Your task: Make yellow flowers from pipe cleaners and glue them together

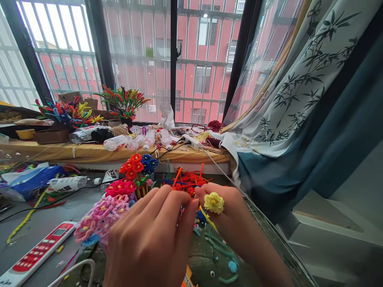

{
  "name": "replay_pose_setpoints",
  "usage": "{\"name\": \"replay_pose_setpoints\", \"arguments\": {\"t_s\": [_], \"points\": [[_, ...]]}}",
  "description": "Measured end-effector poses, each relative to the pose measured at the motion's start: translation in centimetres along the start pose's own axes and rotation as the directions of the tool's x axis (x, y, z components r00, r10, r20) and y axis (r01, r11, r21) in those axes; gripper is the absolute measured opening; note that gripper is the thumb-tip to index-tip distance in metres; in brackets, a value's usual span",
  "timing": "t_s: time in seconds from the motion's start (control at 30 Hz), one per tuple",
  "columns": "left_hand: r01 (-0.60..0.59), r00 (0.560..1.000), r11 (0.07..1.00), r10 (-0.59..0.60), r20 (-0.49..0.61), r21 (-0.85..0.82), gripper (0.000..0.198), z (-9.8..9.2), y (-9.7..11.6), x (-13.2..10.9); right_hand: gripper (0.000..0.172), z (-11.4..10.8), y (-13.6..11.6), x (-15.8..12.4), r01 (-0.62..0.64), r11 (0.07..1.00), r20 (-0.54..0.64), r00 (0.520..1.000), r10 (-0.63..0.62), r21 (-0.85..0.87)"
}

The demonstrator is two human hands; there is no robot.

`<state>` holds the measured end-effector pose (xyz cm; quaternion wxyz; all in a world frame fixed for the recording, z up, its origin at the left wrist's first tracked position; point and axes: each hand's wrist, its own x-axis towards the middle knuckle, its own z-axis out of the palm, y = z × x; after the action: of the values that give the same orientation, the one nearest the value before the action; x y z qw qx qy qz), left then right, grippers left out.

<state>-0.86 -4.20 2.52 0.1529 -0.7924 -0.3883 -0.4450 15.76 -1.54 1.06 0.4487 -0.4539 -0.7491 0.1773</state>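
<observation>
From the one view I have, the head camera, I see both hands meeting over the cluttered surface [200, 257]. The left hand [152, 235] is drawn narrow, thumb and forefinger together; I cannot make out what, if anything, lies between their tips. The right hand [231, 211] is curled and appears to hold the yellow flower [214, 203], which sits against its fingers, facing me. A thin yellow strand [208, 217] slants down beneath the flower; whether it is the flower's stem I cannot tell.

My first worry is the flower's soft, fuzzy head: squeezing too hard could flatten it. If the strand is its stem, pulling with the fingertips could bend it or loosen the head. The left hand also hides much of the work from me, so a slipping grip could go unnoticed.

Close by, the pink flowers [101, 215] crowd the left hand, and a sideways sweep could crush or tip them. Loose red strips [190, 179] lie beyond the fingers and could snag. Should the small blue pompom [232, 266] be brushed, it could roll away.
</observation>
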Motion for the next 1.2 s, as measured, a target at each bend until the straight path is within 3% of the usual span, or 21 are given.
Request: {"name": "replay_pose_setpoints", "arguments": {"t_s": [0.07, 0.23, 0.5, 1.2], "points": [[-0.025, 1.0, 1.0, 0.025, 0.014, 0.009, 0.023, -0.04, -0.06, 0.02, 0.04, -0.01, -0.02, -0.04, -0.009, 1.0, 0.007, 1.0, 0.009, 0.005], [-0.035, 0.997, 0.995, 0.029, -0.065, -0.092, 0.012, 0.15, 0.58, 0.4, 0.037, 0.11, -0.11, 0.02, -0.002, 1.0, 0.005, 1.0, 0.002, -0.008], [-0.081, 0.996, 0.991, 0.083, 0.014, -0.11, 0.011, 0.2, 0.52, 0.31, 0.033, 0.21, -0.54, -0.07, 0.021, 0.998, 0.003, 1.0, -0.02, -0.056], [-0.123, 0.99, 0.992, 0.124, 0.065, -0.019, 0.01, 0.24, 0.62, 0.31, 0.034, 0.18, -0.67, -0.26, 0.086, 0.978, -0.037, 0.995, -0.095, -0.188]]}}
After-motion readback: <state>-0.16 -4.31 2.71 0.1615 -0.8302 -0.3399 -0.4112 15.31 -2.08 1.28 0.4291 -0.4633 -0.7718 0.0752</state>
